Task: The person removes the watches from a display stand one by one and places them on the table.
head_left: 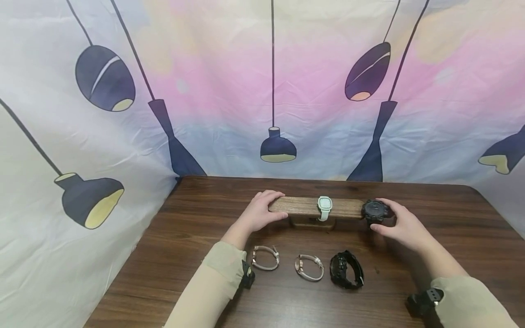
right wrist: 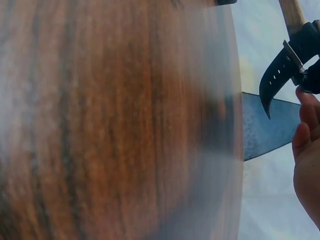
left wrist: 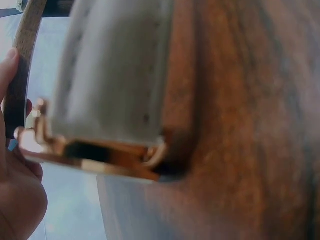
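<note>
A wooden watch stand (head_left: 301, 206) has a long bar on a low base. My left hand (head_left: 260, 212) grips the bar's left end, thumb in front and fingers behind. A black watch (head_left: 374, 211) sits around the bar's right end, and my right hand (head_left: 404, 225) holds it between thumb and fingers. The loose end of its black strap (right wrist: 277, 82) hangs down in the right wrist view. Around the bar's middle is a pale mint watch (head_left: 325, 203). A light-strapped, rose-gold watch (left wrist: 112, 70) fills much of the left wrist view, blurred by closeness.
On the dark wooden table (head_left: 287, 305), nearer than the stand, lie two slim light-strapped watches, one on the left (head_left: 265, 258) and one in the middle (head_left: 309, 268). Right of them lies another black watch (head_left: 346, 269). A lamp-patterned cloth (head_left: 229, 91) hangs behind the table.
</note>
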`<state>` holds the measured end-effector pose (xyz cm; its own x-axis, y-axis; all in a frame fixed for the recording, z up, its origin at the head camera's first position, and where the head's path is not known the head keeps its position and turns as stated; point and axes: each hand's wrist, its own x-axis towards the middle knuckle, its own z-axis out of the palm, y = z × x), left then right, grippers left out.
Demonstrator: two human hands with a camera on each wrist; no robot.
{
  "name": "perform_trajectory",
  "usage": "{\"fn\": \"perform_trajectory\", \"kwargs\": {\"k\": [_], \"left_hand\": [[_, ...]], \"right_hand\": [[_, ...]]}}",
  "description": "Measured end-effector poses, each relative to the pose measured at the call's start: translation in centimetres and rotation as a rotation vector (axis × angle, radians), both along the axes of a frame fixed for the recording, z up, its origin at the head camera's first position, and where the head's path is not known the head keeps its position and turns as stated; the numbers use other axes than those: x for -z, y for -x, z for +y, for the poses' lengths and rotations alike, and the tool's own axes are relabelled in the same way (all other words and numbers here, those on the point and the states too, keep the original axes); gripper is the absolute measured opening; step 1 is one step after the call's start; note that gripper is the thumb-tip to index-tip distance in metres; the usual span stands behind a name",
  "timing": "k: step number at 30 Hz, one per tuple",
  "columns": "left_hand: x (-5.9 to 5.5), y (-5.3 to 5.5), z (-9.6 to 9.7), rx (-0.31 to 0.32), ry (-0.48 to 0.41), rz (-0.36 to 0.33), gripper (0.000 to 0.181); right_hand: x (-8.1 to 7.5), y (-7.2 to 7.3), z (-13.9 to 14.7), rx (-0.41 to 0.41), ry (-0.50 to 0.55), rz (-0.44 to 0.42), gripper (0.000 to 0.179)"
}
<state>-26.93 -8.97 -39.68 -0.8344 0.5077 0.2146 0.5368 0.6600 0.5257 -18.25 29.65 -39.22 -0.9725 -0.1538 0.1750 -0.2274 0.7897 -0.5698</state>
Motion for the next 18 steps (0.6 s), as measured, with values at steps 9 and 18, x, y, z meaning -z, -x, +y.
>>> {"fn": "perform_trajectory", "kwargs": {"k": [9,18], "left_hand": [[-0.1,0.0,0.0,0.004,0.006,-0.001,0.062],[-0.2,0.0,0.0,0.004,-0.001,0.0,0.062]], "right_hand": [[-0.2,-0.3,-0.6,-0.03,0.021,0.059,0.072],[-0.1,-0.4,-1.2,-0.02,0.023,0.116,0.069]]}}
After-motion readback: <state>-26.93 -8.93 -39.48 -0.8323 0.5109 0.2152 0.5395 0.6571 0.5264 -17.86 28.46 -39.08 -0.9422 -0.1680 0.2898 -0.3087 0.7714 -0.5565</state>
